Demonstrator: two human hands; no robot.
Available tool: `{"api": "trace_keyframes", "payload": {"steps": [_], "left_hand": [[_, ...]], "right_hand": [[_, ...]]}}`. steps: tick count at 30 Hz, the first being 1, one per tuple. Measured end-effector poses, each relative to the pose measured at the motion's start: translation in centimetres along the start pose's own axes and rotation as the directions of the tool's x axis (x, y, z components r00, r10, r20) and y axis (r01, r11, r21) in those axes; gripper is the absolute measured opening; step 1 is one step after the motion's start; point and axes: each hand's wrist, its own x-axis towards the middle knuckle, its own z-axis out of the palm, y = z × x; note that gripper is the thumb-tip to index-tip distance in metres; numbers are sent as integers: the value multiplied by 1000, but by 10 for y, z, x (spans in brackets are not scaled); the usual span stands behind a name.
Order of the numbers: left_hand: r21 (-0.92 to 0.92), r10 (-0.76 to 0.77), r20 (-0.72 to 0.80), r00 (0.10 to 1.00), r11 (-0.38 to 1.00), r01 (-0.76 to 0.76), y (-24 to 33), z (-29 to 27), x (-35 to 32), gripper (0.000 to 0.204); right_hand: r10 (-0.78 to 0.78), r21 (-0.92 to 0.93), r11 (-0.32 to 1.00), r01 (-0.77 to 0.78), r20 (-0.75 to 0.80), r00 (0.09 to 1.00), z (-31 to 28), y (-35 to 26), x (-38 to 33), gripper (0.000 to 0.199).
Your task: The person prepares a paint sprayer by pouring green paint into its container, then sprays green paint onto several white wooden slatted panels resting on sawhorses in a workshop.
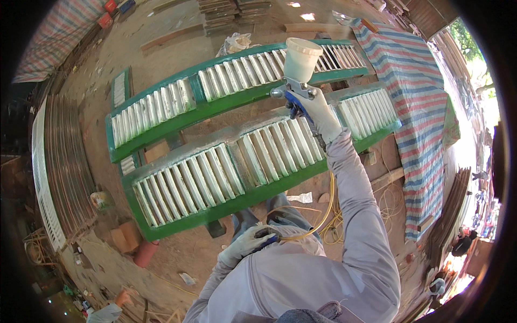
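Observation:
My right hand (318,110), in a white glove with a dark blue palm, is stretched forward and wrapped round a metal spray gun (295,89). A whitish paint cup (301,59) stands upright on top of the gun. Below and behind it lie two long green louvered shutter panels, the nearer panel (210,207) and the farther panel (188,116), with whitish slats. At my waist my left hand (247,245), gloved too, is closed on a yellow hose (307,232), which loops away to the right. Its fingertips are partly hidden.
Striped plastic sheeting (414,124) covers something on the right, with hose coils (336,229) on the ground before it. Dark slatted panels (67,161) lean at left, near a red cylinder (145,253). Another person's hand (125,297) shows at lower left. Boards (218,13) are stacked at the back.

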Motion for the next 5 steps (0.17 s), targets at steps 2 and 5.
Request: {"api": "trace_keyframes", "payload": {"steps": [2,5], "left_hand": [[-57,-13,36,999,998,15,-1,-1,2,31],[-7,45,-2,999,999,-45,-1,1,6,32]], "right_hand": [[-9,-115,993,3,-49,999,-4,6,10,24],[32,-260,964,-52,-79,996,-27,10,24,31]]}}
